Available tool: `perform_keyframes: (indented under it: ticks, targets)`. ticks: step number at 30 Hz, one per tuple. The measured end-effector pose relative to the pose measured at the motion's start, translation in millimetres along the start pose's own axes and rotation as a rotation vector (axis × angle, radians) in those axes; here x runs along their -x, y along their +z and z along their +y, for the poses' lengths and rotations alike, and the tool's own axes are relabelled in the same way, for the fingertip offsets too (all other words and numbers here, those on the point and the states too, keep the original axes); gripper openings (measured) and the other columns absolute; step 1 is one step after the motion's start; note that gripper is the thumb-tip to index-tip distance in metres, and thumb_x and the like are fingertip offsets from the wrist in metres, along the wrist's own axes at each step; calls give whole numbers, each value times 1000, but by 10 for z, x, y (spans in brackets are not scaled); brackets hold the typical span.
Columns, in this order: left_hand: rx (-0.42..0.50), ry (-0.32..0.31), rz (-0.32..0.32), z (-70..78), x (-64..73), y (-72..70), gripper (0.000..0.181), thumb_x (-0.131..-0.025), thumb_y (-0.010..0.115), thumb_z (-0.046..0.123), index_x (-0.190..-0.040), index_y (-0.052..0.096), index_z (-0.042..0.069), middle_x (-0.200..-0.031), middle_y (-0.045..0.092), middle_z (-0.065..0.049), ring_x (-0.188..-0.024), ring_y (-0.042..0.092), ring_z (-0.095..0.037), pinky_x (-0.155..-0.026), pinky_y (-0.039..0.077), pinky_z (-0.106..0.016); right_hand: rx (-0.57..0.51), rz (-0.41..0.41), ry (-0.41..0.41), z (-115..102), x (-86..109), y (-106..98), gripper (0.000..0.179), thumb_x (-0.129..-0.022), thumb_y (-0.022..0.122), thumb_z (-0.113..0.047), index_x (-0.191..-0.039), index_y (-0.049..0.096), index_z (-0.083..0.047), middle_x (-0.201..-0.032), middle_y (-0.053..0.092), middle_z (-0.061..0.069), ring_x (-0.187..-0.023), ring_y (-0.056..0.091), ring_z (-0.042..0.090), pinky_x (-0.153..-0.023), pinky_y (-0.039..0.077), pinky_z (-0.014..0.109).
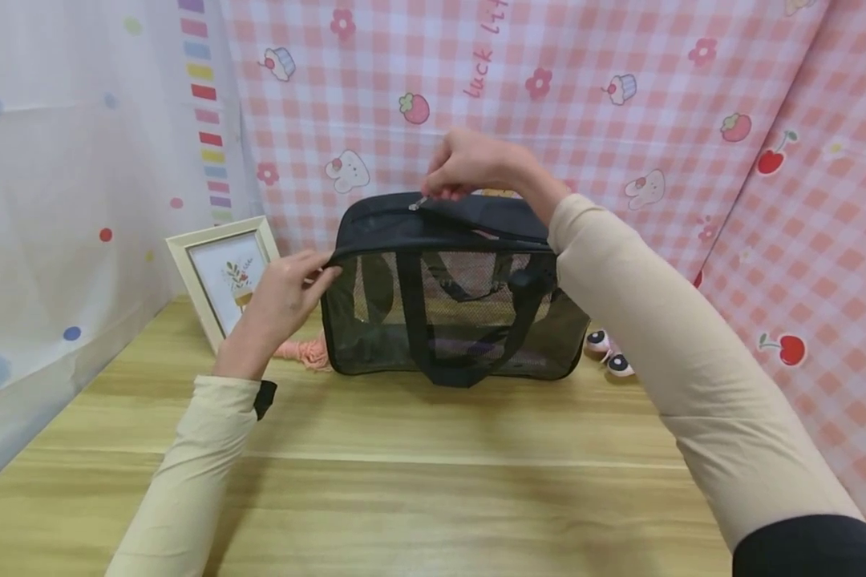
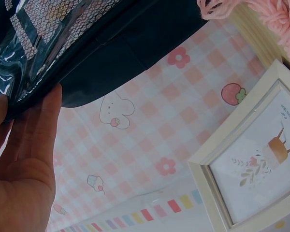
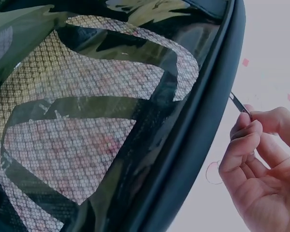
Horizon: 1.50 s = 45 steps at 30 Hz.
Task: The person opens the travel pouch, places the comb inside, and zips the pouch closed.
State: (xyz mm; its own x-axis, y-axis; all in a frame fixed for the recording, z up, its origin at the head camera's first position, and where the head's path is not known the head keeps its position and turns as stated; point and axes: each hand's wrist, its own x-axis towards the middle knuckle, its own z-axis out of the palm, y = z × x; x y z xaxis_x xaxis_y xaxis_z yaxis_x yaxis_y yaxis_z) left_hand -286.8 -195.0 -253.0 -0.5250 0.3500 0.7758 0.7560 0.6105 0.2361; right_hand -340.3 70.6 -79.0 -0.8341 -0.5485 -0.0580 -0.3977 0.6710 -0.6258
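A black bag (image 1: 375, 353) with see-through and mesh sides stands upright on the wooden table. My left hand (image 1: 289, 292) pinches its upper left corner between thumb and fingers; the left wrist view shows the fingers (image 2: 46, 116) at the dark edge. Above the bag's top, my right hand (image 1: 469, 164) pinches the metal zipper pull (image 1: 418, 203), left of the middle. In the right wrist view the pull (image 3: 239, 102) sits between thumb and curled fingers. To the right of the pull, the top shows a gap along the zipper. A carry strap (image 1: 414, 320) hangs down the front.
A white picture frame (image 1: 188, 268) leans behind my left hand. Pink yarn (image 1: 306, 353) lies at the bag's left side, and a small pink item with black-and-white round parts (image 1: 619, 365) at its right. A pink checked cloth (image 1: 584, 48) hangs behind the table (image 1: 418, 497).
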Motion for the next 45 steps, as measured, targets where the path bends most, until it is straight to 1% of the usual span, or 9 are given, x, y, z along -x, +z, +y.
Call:
perform_keyframes:
  ticks: [6,13,19,33,40,45]
  targets:
    - [-2,8,6,7,-22,-1,21,-89,65,2,-108,69,-4,-84,65,-17,-72,66,-30,-64,57,-40,-27,23,47,52,61,-63,21,-93,60,-9,-105,69,6,-84,68,14,-60,56,8,-61,53,19]
    - [0,1,-3,-1,-8,0,21,-89,65,3,-109,69,-4,-86,65,-16,-74,66,-30,-65,57,-40,-37,32,82,132,97,-110,22,-93,60,-8,-106,68,7,-86,67,14,-60,56,8,-61,53,20]
    - [2,-6,-6,2,6,-5,21,-90,64,3,-109,69,-4,-87,65,-16,-75,66,-30,-66,57,-40,-19,33,84,173,125,-134,21,-94,60,-9,-104,69,7,-81,67,13,-59,55,9,-59,52,20]
    - [2,-17,-8,11,6,-13,23,-90,65,3,-111,68,-4,-84,64,-15,-75,66,-30,-65,57,-40,-30,35,78,222,126,-145,22,-95,58,-9,-105,69,8,-89,67,16,-59,56,8,-59,53,20]
    - [-1,-7,4,7,-2,-9,23,-89,66,3,-110,68,-5,-82,64,-16,-73,66,-29,-63,57,-40,-43,28,86,247,121,-138,22,-95,58,-8,-105,68,8,-87,68,15,-60,56,7,-58,52,18]
    - [-3,-21,-3,16,4,-7,23,-89,66,3,-110,68,-5,-83,64,-15,-73,66,-29,-63,57,-39,-38,20,87,267,134,-134,22,-95,58,-8,-107,68,8,-90,68,15,-62,57,7,-60,52,18]
